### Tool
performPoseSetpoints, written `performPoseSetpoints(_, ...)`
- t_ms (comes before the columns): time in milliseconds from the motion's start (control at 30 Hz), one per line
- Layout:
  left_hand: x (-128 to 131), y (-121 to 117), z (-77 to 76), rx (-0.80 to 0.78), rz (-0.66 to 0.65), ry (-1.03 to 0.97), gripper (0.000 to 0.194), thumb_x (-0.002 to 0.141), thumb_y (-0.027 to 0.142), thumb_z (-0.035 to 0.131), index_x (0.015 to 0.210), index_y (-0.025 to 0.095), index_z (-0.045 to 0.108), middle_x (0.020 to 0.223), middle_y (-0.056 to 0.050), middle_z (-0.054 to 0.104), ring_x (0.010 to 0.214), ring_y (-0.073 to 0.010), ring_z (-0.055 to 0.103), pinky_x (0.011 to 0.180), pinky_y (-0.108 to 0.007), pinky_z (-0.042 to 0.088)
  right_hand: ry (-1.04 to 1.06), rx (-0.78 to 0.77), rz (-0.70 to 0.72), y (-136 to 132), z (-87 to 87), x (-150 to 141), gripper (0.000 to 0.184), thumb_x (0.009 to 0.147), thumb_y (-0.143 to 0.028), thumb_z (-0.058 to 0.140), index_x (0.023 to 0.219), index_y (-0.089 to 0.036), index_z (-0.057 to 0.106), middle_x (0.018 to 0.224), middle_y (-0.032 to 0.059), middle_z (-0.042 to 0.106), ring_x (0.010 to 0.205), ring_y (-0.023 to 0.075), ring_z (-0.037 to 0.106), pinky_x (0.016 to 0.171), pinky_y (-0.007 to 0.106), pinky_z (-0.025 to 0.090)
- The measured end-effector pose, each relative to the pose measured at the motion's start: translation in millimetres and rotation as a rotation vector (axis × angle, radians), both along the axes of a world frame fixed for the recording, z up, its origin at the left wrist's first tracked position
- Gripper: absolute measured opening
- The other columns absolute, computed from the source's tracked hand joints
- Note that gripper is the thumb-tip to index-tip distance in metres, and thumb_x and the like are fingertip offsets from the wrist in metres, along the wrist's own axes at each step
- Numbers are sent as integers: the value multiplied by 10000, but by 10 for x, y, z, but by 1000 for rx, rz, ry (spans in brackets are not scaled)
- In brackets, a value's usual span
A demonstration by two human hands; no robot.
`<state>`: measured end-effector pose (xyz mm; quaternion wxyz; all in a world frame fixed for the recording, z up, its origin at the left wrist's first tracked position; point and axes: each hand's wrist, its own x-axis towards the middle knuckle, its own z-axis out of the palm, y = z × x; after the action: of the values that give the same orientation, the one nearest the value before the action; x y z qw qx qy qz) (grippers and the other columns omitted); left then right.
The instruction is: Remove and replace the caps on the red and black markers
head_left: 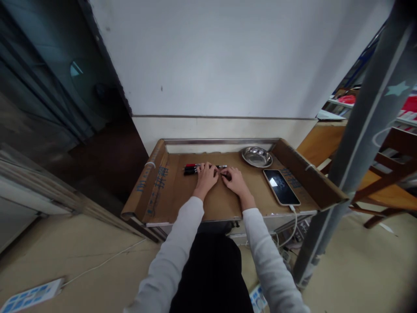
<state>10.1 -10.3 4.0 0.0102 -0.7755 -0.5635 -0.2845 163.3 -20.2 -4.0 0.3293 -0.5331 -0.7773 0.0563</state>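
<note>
My left hand rests over the row of pens on the cardboard, its thumb and fingertips closed near the right hand. What those fingertips pinch is too small to make out. Facing it, my right hand has its fingers curled round a thin dark piece that looks like part of a black pen. Black pens and a red pen lie side by side, their ends sticking out left of my left hand. The pens' middles are hidden under that hand.
A cardboard-lined table with raised side flaps stands against a white wall. On its right are a shiny metal bowl and a phone with a white cable. A grey metal post rises beside it, near a wooden chair.
</note>
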Motion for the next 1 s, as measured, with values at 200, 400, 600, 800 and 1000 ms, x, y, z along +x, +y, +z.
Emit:
performPoseSetpoints(200,-6,18,-4,-6,105,-7,127,831,280,504,920,210,562,1030,-83,490,1008,-263,391,859,-422,312,54,69,36,81,-60,18,178,778,-120,450,894,-179,571,887,69,584,864,208,502,792,327,396)
performPoseSetpoints(400,-5,33,-3,-2,134,19,129,852,283,476,903,206,566,1028,-87,496,994,-264,395,843,-420,318,66,93,9,164,-72,-52,228,799,-84,380,932,-168,545,939,92,554,916,206,496,827,326,410)
performPoseSetpoints(600,-14,6,33,18,151,3,126,847,248,474,907,213,579,1027,-95,505,993,-269,407,829,-420,329,-93,104,-169,111,-21,-73,210,824,-131,397,929,-163,575,910,98,550,858,214,489,755,314,379)
performPoseSetpoints(800,-121,-146,56,28,377,-71,173,829,179,443,947,208,566,1014,-103,512,1022,-283,411,834,-432,334,-70,74,-183,23,17,-78,242,822,-111,374,915,-163,591,907,89,551,851,199,489,760,298,361)
performPoseSetpoints(1000,-184,-235,27,-29,540,-70,213,793,160,456,981,189,552,1044,-121,508,1030,-300,416,830,-439,340,-118,52,-123,-33,38,-135,266,811,-117,396,979,-169,596,970,94,542,915,210,475,795,311,356)
